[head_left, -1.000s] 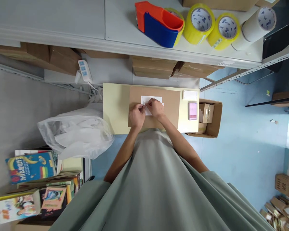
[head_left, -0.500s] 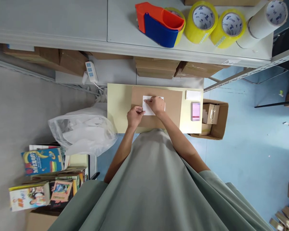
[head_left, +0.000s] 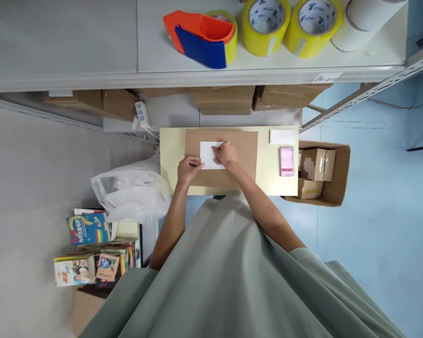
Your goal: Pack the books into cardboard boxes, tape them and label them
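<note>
A small white paper sheet (head_left: 207,155) lies on a flat brown cardboard piece (head_left: 241,171), on a pale yellow board (head_left: 268,185). At the sheet's lower left corner, my left hand (head_left: 188,170) has its fingers pressed together, the tips touching the corner. My right hand (head_left: 227,155) reaches over the sheet's right part and covers it. Its index finger and another fingertip rest apart on the paper, with the other fingers curled. On the board's right side lie a white strip-shaped pad (head_left: 282,136) and a pink rectangular stack (head_left: 286,161).
Above the board runs a grey shelf (head_left: 91,56) bearing a red-and-blue tape dispenser (head_left: 200,40), yellow tape rolls (head_left: 266,33) and white rolls (head_left: 352,35). A carton of boxes (head_left: 338,183) stands at right. On the left are a plastic bag (head_left: 137,192), books (head_left: 88,228) and a power strip (head_left: 143,115).
The view has shifted. My hands, the sheet and the cardboard have moved slightly left on the board. My right fingers remain on the sheet, my left at its lower left corner.
</note>
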Tool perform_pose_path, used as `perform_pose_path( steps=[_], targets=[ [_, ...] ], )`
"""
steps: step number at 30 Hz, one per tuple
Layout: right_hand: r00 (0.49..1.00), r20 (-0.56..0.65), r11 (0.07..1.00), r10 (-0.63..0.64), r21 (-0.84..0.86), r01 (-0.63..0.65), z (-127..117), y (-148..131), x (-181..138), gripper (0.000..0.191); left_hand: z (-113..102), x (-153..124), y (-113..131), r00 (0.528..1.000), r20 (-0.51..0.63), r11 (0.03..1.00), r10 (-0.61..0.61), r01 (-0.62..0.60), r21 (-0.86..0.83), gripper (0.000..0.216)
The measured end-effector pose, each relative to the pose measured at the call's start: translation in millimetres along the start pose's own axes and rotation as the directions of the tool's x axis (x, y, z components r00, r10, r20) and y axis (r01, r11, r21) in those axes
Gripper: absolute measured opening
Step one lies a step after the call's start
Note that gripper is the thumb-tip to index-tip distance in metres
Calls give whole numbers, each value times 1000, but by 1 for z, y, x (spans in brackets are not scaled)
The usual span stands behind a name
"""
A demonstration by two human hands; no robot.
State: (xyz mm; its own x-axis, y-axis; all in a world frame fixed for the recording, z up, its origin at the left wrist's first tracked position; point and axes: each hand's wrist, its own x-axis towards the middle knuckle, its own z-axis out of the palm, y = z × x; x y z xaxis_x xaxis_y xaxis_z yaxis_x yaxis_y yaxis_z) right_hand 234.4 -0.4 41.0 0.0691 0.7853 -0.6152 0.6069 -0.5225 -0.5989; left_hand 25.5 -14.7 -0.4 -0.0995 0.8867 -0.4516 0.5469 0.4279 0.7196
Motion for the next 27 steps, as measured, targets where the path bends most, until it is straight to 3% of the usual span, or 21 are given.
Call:
perform_pose_path(
  steps=[4, 8, 13, 17, 21, 24, 27],
  targets=[
    [995, 93, 999, -31, -9, 32, -12, 40, -29, 48, 1, -9, 2, 998, -58, 1000, -7, 6, -14, 38],
    [982, 185, 1000, -29, 17, 26, -24, 83, -57, 52, -3, -10, 4, 999, -40, 1000, -7, 7, 0, 39],
    [981, 189, 999, -38, -25, 43, -29, 93, -58, 46, -8, -3, 9, 999, -1, 998, -52, 52, 34, 48],
    [992, 107, 998, -69, 3, 69, -32, 74, -29, 44, -5, -2, 14, 997, -22, 996, -69, 70, 54, 49],
    [998, -54, 999, -41, -5, 41, -46, 64, -7, 38, -3, -6, 14, 993, -103, 992, -55, 66, 106, 49],
    [983, -184, 998, -23, -67, 10, -56, 86, -23, 33, -8, -12, 6, 963, -258, 971, -74, 128, 200, 54],
    [964, -264, 1000, -20, -13, 17, -52, 136, -65, 43, -13, -26, -9, 930, -360, 976, -75, 143, 165, 61]
  ],
)
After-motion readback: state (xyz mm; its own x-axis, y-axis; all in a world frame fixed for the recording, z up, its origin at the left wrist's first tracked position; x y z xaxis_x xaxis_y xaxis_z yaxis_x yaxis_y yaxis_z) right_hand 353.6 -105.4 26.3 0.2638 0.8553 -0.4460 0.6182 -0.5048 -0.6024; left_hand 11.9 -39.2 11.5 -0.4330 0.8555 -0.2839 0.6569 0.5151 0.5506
